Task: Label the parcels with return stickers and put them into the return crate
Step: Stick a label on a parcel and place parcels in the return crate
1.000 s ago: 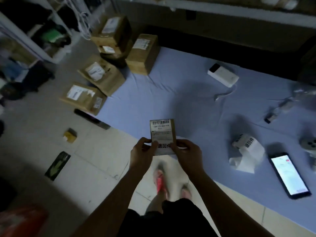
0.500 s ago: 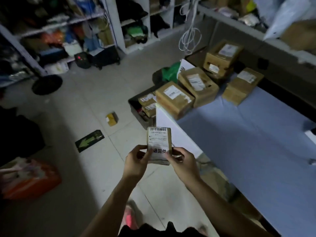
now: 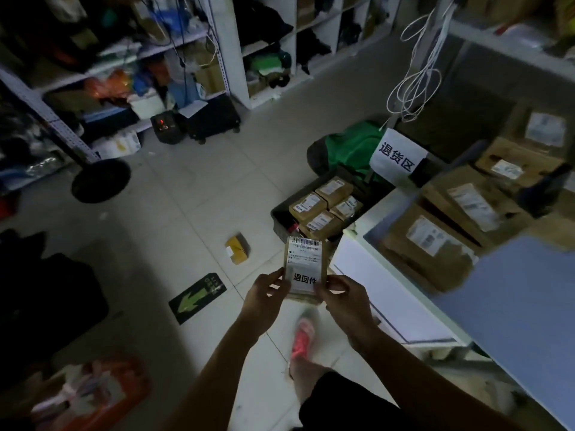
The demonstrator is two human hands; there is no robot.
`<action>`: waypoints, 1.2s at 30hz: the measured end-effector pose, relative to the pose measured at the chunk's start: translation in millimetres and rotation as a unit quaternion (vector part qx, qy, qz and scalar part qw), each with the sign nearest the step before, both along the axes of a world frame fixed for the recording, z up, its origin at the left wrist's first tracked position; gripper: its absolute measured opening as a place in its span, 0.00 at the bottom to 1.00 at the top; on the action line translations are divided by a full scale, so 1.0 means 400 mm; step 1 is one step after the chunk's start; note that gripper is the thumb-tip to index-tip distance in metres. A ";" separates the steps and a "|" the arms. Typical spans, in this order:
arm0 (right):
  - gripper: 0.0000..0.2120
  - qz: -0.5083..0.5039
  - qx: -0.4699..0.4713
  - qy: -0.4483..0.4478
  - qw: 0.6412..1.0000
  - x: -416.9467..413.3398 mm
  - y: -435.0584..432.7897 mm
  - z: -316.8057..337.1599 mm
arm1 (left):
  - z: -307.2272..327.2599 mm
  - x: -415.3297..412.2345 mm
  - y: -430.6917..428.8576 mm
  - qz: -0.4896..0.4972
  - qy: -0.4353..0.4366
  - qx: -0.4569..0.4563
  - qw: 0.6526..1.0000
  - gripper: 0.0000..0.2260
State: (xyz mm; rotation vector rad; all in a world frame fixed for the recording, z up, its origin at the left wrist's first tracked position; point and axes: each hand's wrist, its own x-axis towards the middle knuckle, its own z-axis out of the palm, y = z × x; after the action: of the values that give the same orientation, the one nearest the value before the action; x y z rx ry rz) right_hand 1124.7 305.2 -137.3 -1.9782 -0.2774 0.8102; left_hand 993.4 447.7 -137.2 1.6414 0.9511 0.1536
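A small brown parcel (image 3: 305, 262) with a barcode label and a white return sticker is held upright in front of me. My left hand (image 3: 264, 301) grips its lower left edge and my right hand (image 3: 345, 301) grips its lower right edge. Just beyond it on the floor stands a dark crate (image 3: 280, 214) holding several labelled brown parcels (image 3: 323, 206), with a white sign (image 3: 396, 158) at its back. More brown parcels (image 3: 435, 241) lie on the blue-covered table (image 3: 513, 306) at the right.
A small yellow box (image 3: 237, 248) and a green arrow sticker (image 3: 197, 298) lie on the tiled floor. Cluttered white shelves (image 3: 217, 57) line the back. A green bag (image 3: 351, 150) sits behind the crate, white cables (image 3: 413, 82) hang above. An orange bag (image 3: 93, 390) lies lower left.
My view has swung left from the table to the floor and crate. Both hands keep hold of the parcel, which is now close to the crate.
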 end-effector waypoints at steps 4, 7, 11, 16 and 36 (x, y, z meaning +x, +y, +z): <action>0.21 -0.044 -0.025 0.018 0.999 0.112 0.202 -0.103 | -0.058 0.135 0.206 -0.030 0.036 -0.008 0.999 0.14; 0.20 -0.096 -0.029 0.027 0.995 0.189 0.322 -0.130 | -0.090 0.250 0.335 -0.057 0.045 0.002 0.997 0.14; 0.17 -0.153 -0.052 0.051 0.985 0.327 0.456 -0.145 | -0.150 0.418 0.498 -0.097 0.064 0.003 0.993 0.10; 0.15 -0.211 -0.084 0.084 0.970 0.486 0.589 -0.219 | -0.256 0.629 0.670 -0.183 0.076 -0.004 0.980 0.09; 0.15 -0.501 -0.195 0.098 0.837 1.102 0.745 -1.112 | -1.216 1.450 0.737 -0.433 0.134 -0.037 0.890 0.19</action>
State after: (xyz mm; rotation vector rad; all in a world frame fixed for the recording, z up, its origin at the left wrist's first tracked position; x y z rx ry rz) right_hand 1565.6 603.1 -582.0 -1.9939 1.0579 0.3552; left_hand 1573.4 742.4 -623.5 1.8938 0.3324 -0.7260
